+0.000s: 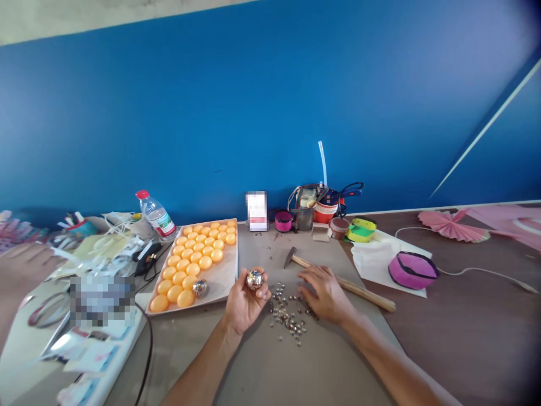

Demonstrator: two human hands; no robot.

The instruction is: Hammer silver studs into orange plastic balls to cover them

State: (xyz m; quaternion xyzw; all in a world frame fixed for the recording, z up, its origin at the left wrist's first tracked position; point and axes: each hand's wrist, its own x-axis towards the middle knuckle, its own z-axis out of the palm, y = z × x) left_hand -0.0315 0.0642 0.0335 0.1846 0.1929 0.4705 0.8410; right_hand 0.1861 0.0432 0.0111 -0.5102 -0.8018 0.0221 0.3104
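My left hand (245, 304) is closed around a shiny silver ball (254, 279), held up above the mat by the fingertips and thumb. To its right, my right hand (324, 294) hovers low at the edge of a scatter of small shiny silver pieces (289, 318). Its fingers are bent but apart, and I see nothing held between them. A hammer (350, 286) with a wooden handle lies just beyond that hand, partly hidden by it. On the left, a shallow tray (224, 265) carries rows of orange balls (191, 269) and one more silver ball (200, 288).
At the back stand a bottle (157, 217), a small upright white screen or card (257, 211) and a red cup (324, 213). Magenta (412, 269) and yellow-green (362, 230) round containers sit at right. Cluttered bags and cables fill the left, where another person's hand (25, 265) shows, blurred.
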